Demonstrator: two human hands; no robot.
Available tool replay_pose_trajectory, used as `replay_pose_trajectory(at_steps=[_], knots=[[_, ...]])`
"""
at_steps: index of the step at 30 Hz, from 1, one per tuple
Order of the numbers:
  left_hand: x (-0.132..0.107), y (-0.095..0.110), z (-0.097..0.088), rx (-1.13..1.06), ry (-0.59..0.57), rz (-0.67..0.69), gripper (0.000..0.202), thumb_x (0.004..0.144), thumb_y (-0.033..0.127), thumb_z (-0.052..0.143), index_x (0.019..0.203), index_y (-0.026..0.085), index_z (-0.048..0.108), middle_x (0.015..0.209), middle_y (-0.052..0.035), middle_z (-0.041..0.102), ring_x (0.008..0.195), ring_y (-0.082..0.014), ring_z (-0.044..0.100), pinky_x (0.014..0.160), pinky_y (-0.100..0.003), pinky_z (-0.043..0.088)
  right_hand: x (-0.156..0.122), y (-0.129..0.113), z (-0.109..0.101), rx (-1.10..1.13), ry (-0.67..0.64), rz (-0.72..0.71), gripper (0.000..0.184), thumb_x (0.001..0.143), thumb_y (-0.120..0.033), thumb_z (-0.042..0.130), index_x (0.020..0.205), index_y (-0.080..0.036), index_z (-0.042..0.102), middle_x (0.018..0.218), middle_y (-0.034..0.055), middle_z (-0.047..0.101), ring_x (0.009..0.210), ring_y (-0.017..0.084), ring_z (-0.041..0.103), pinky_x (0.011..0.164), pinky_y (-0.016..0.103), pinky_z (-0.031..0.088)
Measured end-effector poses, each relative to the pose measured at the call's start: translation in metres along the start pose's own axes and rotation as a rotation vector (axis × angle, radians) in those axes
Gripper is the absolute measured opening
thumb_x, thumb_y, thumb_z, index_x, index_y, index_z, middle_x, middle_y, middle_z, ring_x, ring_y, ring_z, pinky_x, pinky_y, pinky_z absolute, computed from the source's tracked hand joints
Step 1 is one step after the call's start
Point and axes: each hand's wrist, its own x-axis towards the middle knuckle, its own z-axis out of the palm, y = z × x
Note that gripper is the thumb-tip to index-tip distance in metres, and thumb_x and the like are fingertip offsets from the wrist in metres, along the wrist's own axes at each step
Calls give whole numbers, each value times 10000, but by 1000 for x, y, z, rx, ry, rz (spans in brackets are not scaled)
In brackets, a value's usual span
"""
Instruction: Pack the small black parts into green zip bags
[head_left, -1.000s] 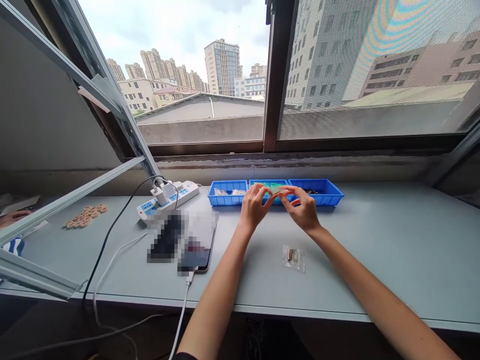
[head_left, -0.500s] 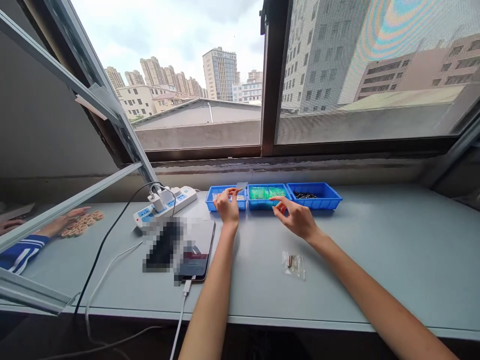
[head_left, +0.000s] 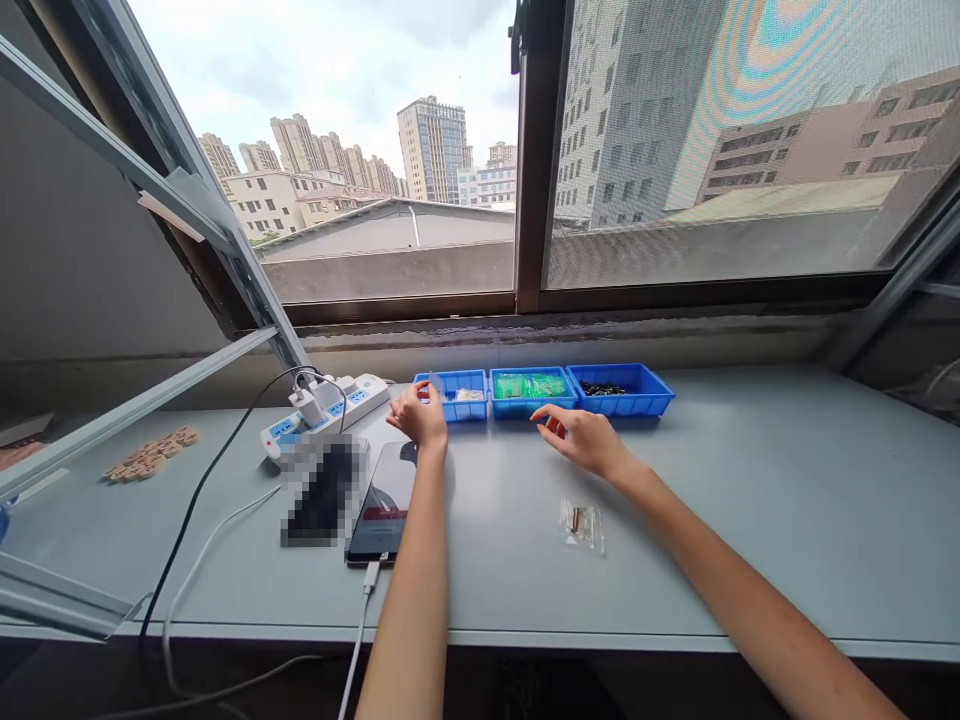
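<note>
My left hand (head_left: 421, 414) is closed in a pinch at the left end of the row of blue bins. A small, clear plastic bag (head_left: 437, 382) sticks up from its fingertips. Behind it, the left blue bin (head_left: 486, 408) holds pale small pieces (head_left: 470, 396). My right hand (head_left: 589, 440) hovers in front of the middle bin (head_left: 534, 405), its fingers loosely bent and apart, with nothing visible in them. Green packets (head_left: 531, 385) fill that middle bin. On the table below my right hand lies a clear bag (head_left: 582, 527) with a small brown piece inside.
Dark small parts (head_left: 602, 388) lie in the right blue bin (head_left: 637, 402). A power strip (head_left: 356, 400), a tablet (head_left: 382, 515) and a white charging cable (head_left: 365, 620) sit left of my left arm. Beyond the metal frame (head_left: 157, 400) are wooden pieces (head_left: 150, 455).
My left hand has moved left with the clear bag, away from the left bin's middle. My right hand has shifted slightly. The other person's hand has withdrawn from the wooden pieces.
</note>
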Motion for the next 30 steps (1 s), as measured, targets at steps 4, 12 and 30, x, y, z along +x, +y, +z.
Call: replay_pose_trajectory(at_steps=[4,12,30], knots=[[-2,2,-1,27,14,18,213,775,127,494,934,204,614,950,-92,629,990,-281,514,845,-405,339,-2,-3,-6,-33,-149,11,178,801,-263,473,856,-254,642,740,-17,692,646,158,612,549,256,351],[-7,5,7,21,-111,208,224,807,135,471,993,170,590,1016,-95,596,980,-231,555,913,-383,324,-7,0,-21,187,-550,79,317,639,-515,650,804,-248,694,836,15,677,742,184,605,585,252,391],[-53,29,24,-125,-193,781,154,776,98,493,862,206,561,958,-56,551,900,-191,541,782,-314,378,-4,16,-5,254,-476,49,300,664,-385,656,905,-207,633,829,35,622,747,178,554,656,278,420]])
